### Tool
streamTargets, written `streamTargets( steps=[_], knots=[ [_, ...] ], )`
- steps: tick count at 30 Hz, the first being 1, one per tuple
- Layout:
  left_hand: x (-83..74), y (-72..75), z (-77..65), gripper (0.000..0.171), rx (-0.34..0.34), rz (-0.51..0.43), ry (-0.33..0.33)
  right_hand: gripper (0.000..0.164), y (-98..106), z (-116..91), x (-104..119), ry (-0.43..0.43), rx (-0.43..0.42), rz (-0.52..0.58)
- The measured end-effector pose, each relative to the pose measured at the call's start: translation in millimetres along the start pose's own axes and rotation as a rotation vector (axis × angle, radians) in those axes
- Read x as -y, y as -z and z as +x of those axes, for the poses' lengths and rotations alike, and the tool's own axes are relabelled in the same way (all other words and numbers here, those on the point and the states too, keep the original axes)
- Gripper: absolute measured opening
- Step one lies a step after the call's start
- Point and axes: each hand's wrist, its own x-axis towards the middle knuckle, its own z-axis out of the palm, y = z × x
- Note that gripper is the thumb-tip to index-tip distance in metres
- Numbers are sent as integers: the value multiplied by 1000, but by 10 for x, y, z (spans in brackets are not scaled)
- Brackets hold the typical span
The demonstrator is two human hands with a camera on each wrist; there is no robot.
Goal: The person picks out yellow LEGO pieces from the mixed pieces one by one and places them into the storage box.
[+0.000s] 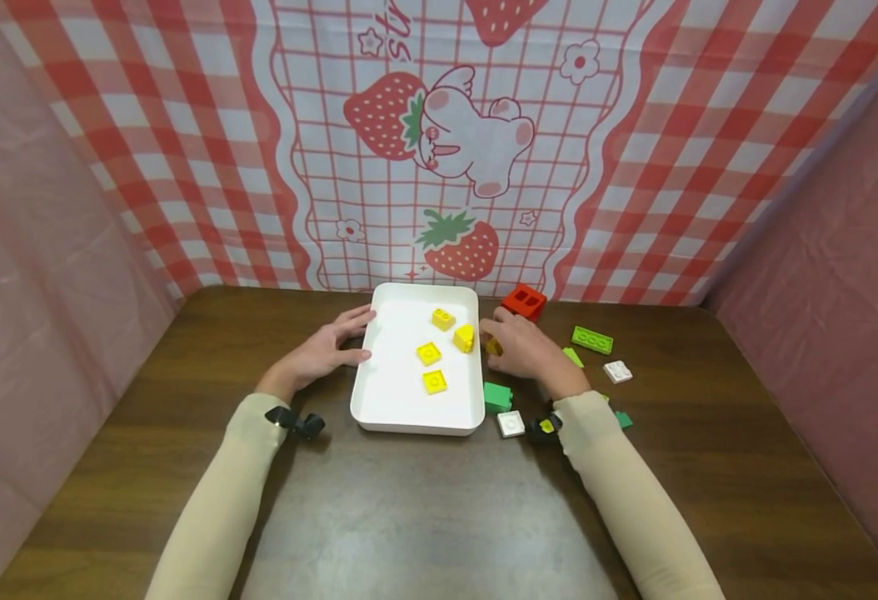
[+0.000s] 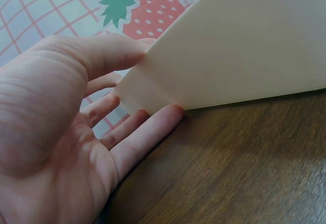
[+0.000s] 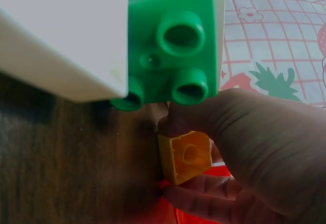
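A white tray [image 1: 390, 392] lies on the table with several yellow toy blocks [image 1: 435, 382] in it. My left hand [image 1: 322, 348] is at the tray's left side; in the left wrist view its fairly straight fingers [image 2: 147, 135] touch the wall. My right hand [image 1: 525, 346], just outside the tray's right wall, pinches a yellow block [image 3: 186, 155] between thumb and fingers. That block's hollow underside shows in the right wrist view. A green block [image 1: 496, 397] and a white square piece [image 1: 511, 424] lie beside the tray, nearer than this hand.
Behind the right hand is a red block [image 1: 524, 302]. Farther right lie a lime-green plate [image 1: 592, 340], another white square piece [image 1: 617, 372] and a small green piece [image 1: 624, 419]. A checked cloth [image 1: 207, 167] hangs along the table's back edge.
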Motion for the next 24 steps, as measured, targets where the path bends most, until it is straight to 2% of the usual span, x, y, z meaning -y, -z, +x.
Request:
streamTargets(
  steps=[12, 24],
  knots=[
    [1, -5, -1, 84, 0, -9, -8, 55, 7, -3, 12, -37, 57, -7],
    [23, -5, 7, 85, -6, -4, 4, 46, 19, -9, 14, -17, 39, -15]
  ],
)
